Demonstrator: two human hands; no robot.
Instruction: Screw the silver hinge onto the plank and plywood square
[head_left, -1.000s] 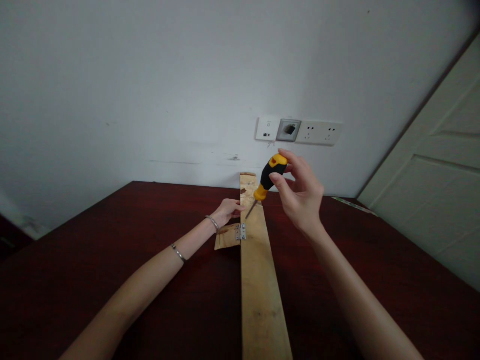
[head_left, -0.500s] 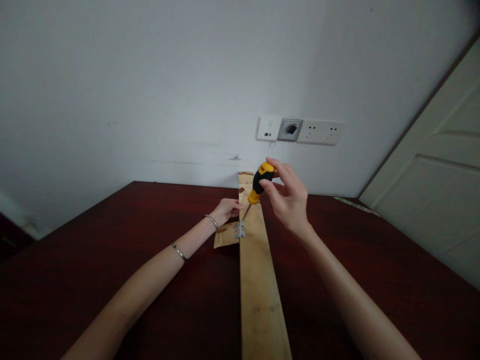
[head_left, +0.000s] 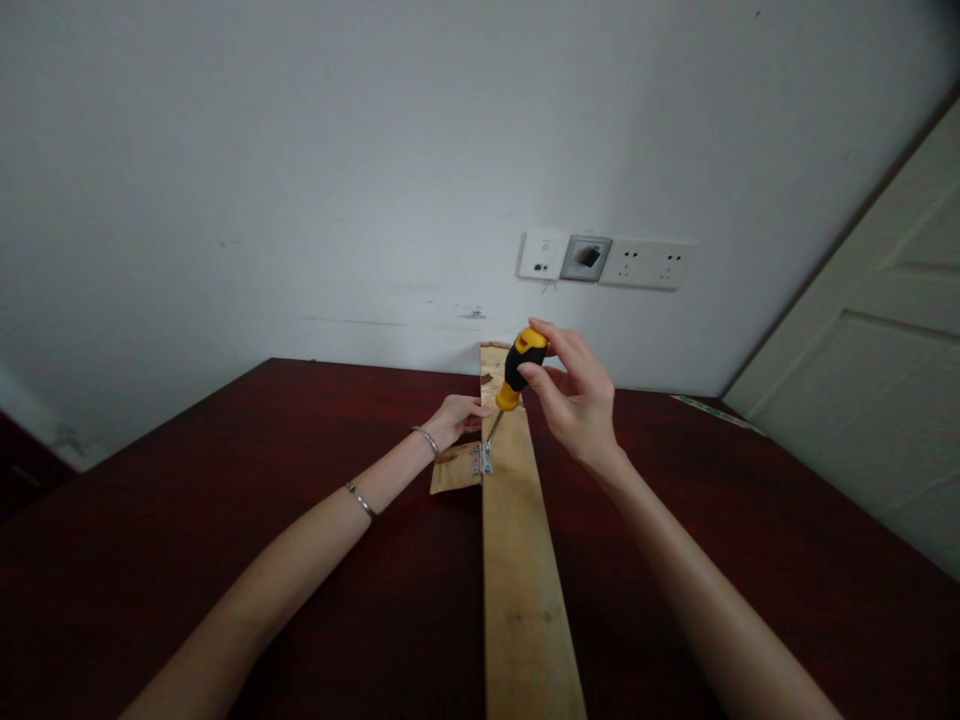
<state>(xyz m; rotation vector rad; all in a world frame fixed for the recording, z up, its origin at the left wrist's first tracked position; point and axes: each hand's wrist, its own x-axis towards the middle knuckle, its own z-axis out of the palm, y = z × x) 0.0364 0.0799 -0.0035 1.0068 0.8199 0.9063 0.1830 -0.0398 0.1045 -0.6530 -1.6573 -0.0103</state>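
A long wooden board [head_left: 525, 580] runs away from me toward the wall. A small metal hinge [head_left: 481, 459] joins its left edge to a short wooden piece [head_left: 454, 472]. My right hand [head_left: 576, 395] is closed on the handle of a yellow and black screwdriver [head_left: 524, 360]. The screwdriver leans, its tip down at the upper right of the hinge. My left hand [head_left: 456, 418], bracelets on its wrist and forearm, grips the board's left edge just beyond the hinge; some of its fingers are hidden.
The board lies on a dark red table [head_left: 360, 600] that meets a white wall [head_left: 300, 180]. Sockets and switch plates [head_left: 649, 263] sit on the wall. A pale panelled door [head_left: 885, 380] stands at the right, with a thin printed strip [head_left: 716, 411] near it.
The whole view has shifted slightly. Both hands keep their holds, and the screwdriver tip stays at the hinge.
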